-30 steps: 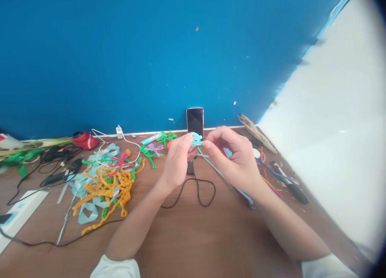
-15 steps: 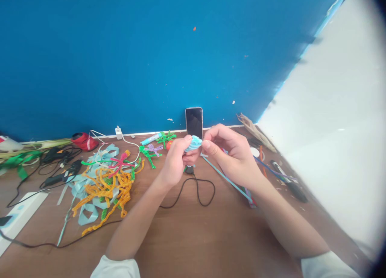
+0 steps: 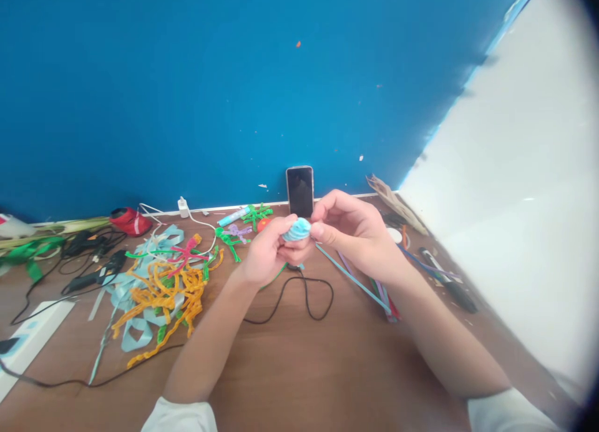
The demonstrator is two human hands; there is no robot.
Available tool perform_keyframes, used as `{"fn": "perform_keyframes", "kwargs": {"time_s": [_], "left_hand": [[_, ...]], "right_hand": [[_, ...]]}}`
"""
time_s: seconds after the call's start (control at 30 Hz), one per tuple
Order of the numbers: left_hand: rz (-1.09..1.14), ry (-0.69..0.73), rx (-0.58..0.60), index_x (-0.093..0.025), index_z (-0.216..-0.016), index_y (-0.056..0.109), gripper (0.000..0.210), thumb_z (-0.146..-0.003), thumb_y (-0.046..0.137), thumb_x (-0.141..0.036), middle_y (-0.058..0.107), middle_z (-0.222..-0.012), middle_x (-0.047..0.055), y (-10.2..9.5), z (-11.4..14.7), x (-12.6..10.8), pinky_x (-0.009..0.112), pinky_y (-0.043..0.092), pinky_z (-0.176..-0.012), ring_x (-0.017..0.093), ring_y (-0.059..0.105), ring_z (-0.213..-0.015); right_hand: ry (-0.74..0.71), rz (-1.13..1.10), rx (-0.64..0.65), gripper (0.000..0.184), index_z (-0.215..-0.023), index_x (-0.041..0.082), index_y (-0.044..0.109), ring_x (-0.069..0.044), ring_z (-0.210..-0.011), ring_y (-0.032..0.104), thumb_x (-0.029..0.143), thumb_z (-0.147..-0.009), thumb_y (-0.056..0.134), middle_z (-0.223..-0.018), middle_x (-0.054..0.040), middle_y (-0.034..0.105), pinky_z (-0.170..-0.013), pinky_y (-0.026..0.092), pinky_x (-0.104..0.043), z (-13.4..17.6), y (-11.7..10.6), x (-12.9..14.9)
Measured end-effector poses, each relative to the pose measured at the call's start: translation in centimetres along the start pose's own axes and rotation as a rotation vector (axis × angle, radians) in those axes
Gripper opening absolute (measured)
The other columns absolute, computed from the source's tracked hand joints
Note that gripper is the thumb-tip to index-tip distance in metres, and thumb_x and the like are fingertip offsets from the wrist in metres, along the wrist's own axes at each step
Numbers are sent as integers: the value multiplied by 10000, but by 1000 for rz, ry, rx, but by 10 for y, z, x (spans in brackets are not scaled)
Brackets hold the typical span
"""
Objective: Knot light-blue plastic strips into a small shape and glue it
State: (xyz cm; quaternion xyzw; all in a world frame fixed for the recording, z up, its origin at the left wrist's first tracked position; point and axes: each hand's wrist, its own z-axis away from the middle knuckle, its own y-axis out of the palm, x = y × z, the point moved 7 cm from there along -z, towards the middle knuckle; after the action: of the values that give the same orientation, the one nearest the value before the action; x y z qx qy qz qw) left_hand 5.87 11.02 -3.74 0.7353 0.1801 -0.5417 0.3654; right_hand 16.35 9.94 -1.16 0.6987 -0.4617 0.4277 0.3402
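Observation:
A small light-blue fuzzy coil [image 3: 296,230], looking like wound pipe cleaner, is held up over the table in front of the phone. My left hand [image 3: 271,248] is closed around its left side, thumb on top and fingers beneath. My right hand [image 3: 349,232] pinches at the coil's right edge between thumb and forefinger, its other fingers curled. What the right fingertips grip exactly is too small to make out. Several loose pipe cleaners [image 3: 358,282], one of them light blue, lie on the table below my right hand.
A phone [image 3: 300,191] leans upright against the blue wall. Left lie a tangle of orange pipe cleaners [image 3: 182,294], light-blue ribbon [image 3: 135,335], and a white power strip [image 3: 40,341]. A black cable [image 3: 306,298] loops below my hands. A black-handled cutter [image 3: 458,294] lies right.
Both hands have lowered slightly and the blue coil has turned, showing more of its upper face. My left hand has shifted a little to the left.

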Motion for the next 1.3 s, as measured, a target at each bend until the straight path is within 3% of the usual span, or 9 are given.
{"fn": "perform_keyframes", "kwargs": {"time_s": [0.4,0.57,0.83,1.3], "left_hand": [[155,-225,194,-215,-546,264,485,-881,493,-481,91,-482,-81,8,3,12,245,174,-445,64,122,-417],[173,-238,140,-194,-601,410,399,-848,552,-473,127,-500,-90,3,5,15,221,165,-427,50,108,-397],[175,-294,201,-193,-607,406,459,-862,584,-531,156,-486,-85,2,10,17,238,118,-431,50,108,-396],[167,-405,265,-215,-538,308,564,-864,581,-587,93,-455,-91,7,10,17,243,68,-401,50,88,-376]], "right_hand": [[12,-36,105,266,-879,195,656,-117,-701,565,349,-774,846,-782,21,610,-667,483,-264,-5,0,-3],[41,-1,128,240,-890,185,693,-123,-682,564,349,-786,834,-755,10,606,-654,486,-275,-4,2,-2],[-48,90,152,152,-894,189,730,-131,-728,566,311,-832,796,-823,-14,638,-668,475,-281,0,3,7],[64,-131,81,187,-795,176,720,-135,-715,589,335,-804,819,-779,-13,658,-682,505,-294,0,6,-3]]}}
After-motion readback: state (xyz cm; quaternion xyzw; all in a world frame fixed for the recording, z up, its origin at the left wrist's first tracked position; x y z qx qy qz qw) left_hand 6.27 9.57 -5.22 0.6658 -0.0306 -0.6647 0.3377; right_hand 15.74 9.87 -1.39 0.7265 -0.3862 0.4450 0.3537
